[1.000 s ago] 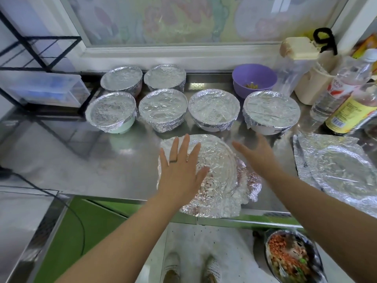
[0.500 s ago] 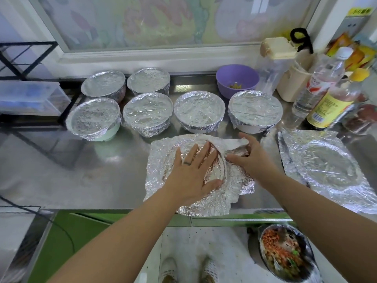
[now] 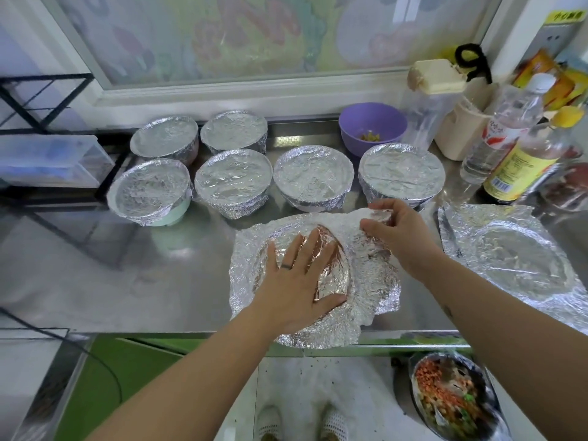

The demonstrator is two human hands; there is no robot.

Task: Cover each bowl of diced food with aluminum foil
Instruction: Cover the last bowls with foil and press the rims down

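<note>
A crumpled sheet of aluminum foil point(image 3: 366, 281) lies at the front of the steel counter point(image 3: 143, 272), pressed into a round bowl shape. My left hand point(image 3: 296, 275) rests flat on its middle, fingers spread. My right hand point(image 3: 401, 240) pinches the foil's far right corner and lifts it. Behind stand several foil-covered bowls, among them one point(image 3: 313, 176) just beyond the sheet and one point(image 3: 401, 173) to its right. A purple bowl point(image 3: 372, 127) with a little diced food stands uncovered at the back.
A second shaped foil sheet point(image 3: 509, 259) lies at the right. Bottles point(image 3: 515, 160), a clear jug point(image 3: 426, 113) and a beige container point(image 3: 461, 132) crowd the back right. A metal bowl of diced food point(image 3: 451, 399) sits below the counter. A black rack point(image 3: 41, 103) stands at the left.
My right hand has come in from beside the foil, taken hold of its far right corner and raised it. My left hand stays flat on the foil's middle.
</note>
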